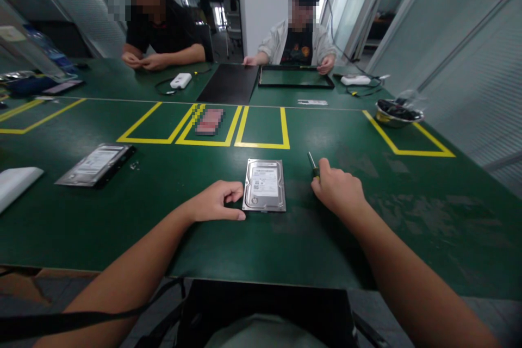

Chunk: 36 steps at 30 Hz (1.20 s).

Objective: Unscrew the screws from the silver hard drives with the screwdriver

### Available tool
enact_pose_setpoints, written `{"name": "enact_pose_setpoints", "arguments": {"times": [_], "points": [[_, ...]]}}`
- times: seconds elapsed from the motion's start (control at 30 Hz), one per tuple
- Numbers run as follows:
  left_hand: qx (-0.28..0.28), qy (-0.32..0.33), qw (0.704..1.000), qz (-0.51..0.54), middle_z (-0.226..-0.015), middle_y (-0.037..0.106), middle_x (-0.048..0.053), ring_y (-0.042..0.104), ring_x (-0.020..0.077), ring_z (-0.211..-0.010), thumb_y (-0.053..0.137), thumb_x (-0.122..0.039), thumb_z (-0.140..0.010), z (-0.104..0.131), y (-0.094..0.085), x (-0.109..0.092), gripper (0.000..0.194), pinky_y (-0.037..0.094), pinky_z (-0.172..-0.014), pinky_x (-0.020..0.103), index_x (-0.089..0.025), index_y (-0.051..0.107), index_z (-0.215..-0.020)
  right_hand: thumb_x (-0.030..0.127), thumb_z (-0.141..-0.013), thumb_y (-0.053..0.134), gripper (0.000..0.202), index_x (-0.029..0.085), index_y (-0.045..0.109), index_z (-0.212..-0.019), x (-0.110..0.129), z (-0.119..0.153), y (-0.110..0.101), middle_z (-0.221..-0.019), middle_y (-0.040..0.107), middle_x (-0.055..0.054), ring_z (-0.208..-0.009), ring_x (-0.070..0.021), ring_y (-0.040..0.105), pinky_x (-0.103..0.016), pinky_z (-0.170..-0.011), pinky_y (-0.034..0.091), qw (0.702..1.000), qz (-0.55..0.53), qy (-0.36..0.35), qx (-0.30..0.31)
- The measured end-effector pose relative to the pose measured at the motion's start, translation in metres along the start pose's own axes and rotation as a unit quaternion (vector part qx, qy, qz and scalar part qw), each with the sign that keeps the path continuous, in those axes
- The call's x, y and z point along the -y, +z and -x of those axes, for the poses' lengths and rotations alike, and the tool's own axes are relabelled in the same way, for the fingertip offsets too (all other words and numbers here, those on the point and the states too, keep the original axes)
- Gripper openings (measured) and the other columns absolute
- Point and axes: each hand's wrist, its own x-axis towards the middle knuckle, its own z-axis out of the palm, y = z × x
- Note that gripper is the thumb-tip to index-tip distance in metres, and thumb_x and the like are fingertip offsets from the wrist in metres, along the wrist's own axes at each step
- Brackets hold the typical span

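A silver hard drive (264,186) with a white label lies flat in front of me, label side up. My left hand (218,201) rests at its left side, fingers curled and thumb apart in a C shape. The fingertips are at the drive's edge; whether they touch it I cannot tell, and nothing is held. To the right of the drive, my right hand (338,187) is closed around a screwdriver (312,161). Its thin metal shaft points up and away, and most of the handle is hidden in the fist.
Another hard drive (95,165) lies at the left, with small loose bits (134,165) beside it. Yellow tape outlines (263,146) mark the green table. A metal bowl (397,114) stands at far right. Two people sit opposite, near a black panel (228,84) and frame (296,86).
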Motion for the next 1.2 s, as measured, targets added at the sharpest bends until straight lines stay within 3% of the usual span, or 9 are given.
{"name": "enact_pose_setpoints", "arguments": {"times": [0.23, 0.5, 0.63, 0.73, 0.83, 0.9, 1.03, 1.2], "points": [[0.0, -0.001, 1.0, 0.009, -0.07, 0.036, -0.007, 0.034, 0.0094, -0.065, 0.076, -0.039, -0.073, 0.001, 0.001, -0.001, 0.043, 0.028, -0.06, 0.024, -0.019, 0.038, -0.071, 0.046, -0.093, 0.047, 0.029, 0.021, 0.051, -0.107, -0.01, 0.002, -0.005, -0.102, 0.069, -0.01, -0.087, -0.0333, 0.071, -0.038, -0.063, 0.05, 1.0, 0.0, -0.024, -0.021], [-0.027, -0.005, 1.0, 0.01, -0.072, 0.044, -0.005, 0.041, 0.0099, -0.066, 0.074, -0.039, -0.077, 0.01, -0.005, 0.0, 0.033, 0.034, -0.061, 0.024, -0.017, 0.049, -0.075, 0.044, -0.094, 0.047, 0.025, 0.022, 0.052, -0.105, -0.011, 0.003, -0.006, -0.103, 0.067, -0.008, -0.088, -0.0301, 0.07, -0.034, -0.059, 0.044, 0.998, -0.007, -0.046, -0.041], [-0.074, -0.023, 0.997, 0.002, -0.081, 0.055, -0.001, 0.052, 0.0128, -0.075, 0.071, -0.043, -0.08, 0.019, -0.02, 0.005, 0.03, 0.043, -0.07, 0.026, -0.017, 0.058, -0.087, 0.044, -0.095, 0.046, 0.026, 0.022, 0.053, -0.104, -0.011, 0.004, -0.007, -0.101, 0.067, -0.007, -0.088, -0.0293, 0.069, -0.033, -0.058, 0.043, 0.998, -0.002, -0.048, -0.043], [-0.146, -0.059, 0.986, -0.053, -0.097, 0.063, 0.004, 0.059, 0.0173, -0.089, 0.067, -0.047, -0.082, 0.029, -0.037, 0.011, 0.034, 0.048, -0.081, 0.03, -0.018, 0.062, -0.1, 0.046, -0.095, 0.046, 0.027, 0.022, 0.054, -0.106, -0.011, 0.003, -0.007, -0.102, 0.066, -0.007, -0.089, -0.0291, 0.069, -0.033, -0.058, 0.042, 0.998, -0.01, -0.055, -0.032], [-0.225, -0.13, 0.953, -0.155, -0.112, 0.065, 0.007, 0.061, 0.0219, -0.099, 0.066, -0.054, -0.081, 0.042, -0.054, 0.023, 0.051, 0.049, -0.086, 0.034, -0.019, 0.06, -0.118, 0.046, -0.095, 0.047, 0.028, 0.023, 0.055, -0.109, -0.011, 0.004, -0.007, -0.104, 0.066, -0.006, -0.089, -0.0288, 0.068, -0.033, -0.058, 0.042, 0.998, -0.018, -0.059, -0.032], [-0.244, -0.195, 0.919, -0.239, -0.12, 0.063, 0.012, 0.06, 0.0255, -0.104, 0.061, -0.056, -0.083, 0.053, -0.065, 0.033, 0.061, 0.05, -0.088, 0.037, -0.015, 0.056, -0.128, 0.046, -0.095, 0.046, 0.028, 0.023, 0.056, -0.108, -0.01, 0.005, -0.009, -0.104, 0.066, -0.007, -0.089, -0.0285, 0.068, -0.033, -0.058, 0.042, 0.997, -0.016, -0.06, -0.037], [-0.249, -0.362, 0.805, -0.398, -0.131, 0.055, 0.026, 0.052, 0.039, -0.121, 0.046, -0.054, -0.09, 0.077, -0.086, 0.057, 0.068, 0.043, -0.101, 0.05, -0.002, 0.052, -0.133, 0.042, -0.095, 0.046, 0.025, 0.021, 0.057, -0.105, -0.01, 0.007, -0.012, -0.102, 0.067, -0.007, -0.088, -0.0281, 0.068, -0.032, -0.058, 0.041, 0.997, -0.006, -0.058, -0.041], [-0.198, -0.424, 0.779, -0.418, -0.138, 0.05, 0.029, 0.05, 0.0417, -0.124, 0.03, -0.044, -0.096, 0.1, -0.097, 0.074, 0.062, 0.044, -0.094, 0.049, -0.001, 0.047, -0.138, 0.038, -0.097, 0.041, 0.026, 0.02, 0.059, -0.105, -0.018, 0.008, -0.018, -0.101, 0.068, -0.009, -0.084, -0.0291, 0.069, -0.033, -0.057, 0.04, 0.999, 0.016, -0.012, -0.035]]}}
